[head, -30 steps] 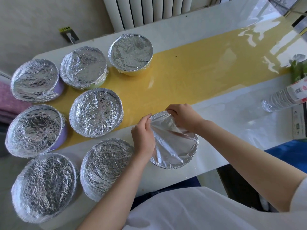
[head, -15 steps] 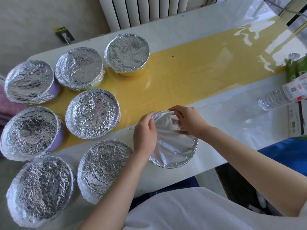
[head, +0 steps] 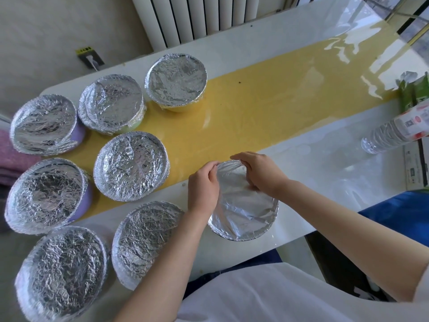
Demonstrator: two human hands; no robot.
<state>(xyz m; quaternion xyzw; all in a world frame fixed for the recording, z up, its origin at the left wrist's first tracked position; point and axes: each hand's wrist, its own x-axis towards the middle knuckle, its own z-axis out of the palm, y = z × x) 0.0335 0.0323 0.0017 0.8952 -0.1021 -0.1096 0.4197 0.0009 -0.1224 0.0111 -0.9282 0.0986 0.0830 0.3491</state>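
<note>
A smooth sheet of aluminium foil (head: 241, 210) covers a round bowl near the front edge of the white table (head: 313, 189). My left hand (head: 202, 185) grips the foil at the bowl's far left rim, fingers curled over the edge. My right hand (head: 260, 170) pinches the foil at the far rim, thumb and fingers bent down over it. The bowl itself is hidden under the foil. The foil's near rim is crimped down around the bowl.
Several foil-covered bowls (head: 131, 166) stand to the left, one (head: 146, 240) right beside my left forearm. A yellow runner (head: 267, 96) crosses the table. A plastic water bottle (head: 394, 133) lies at the right edge, next to a green packet (head: 415, 89). A radiator stands behind.
Both hands have slid along the foil's rim toward its far edge and come closer together. The foil's raised far flap is now pressed down over the rim.
</note>
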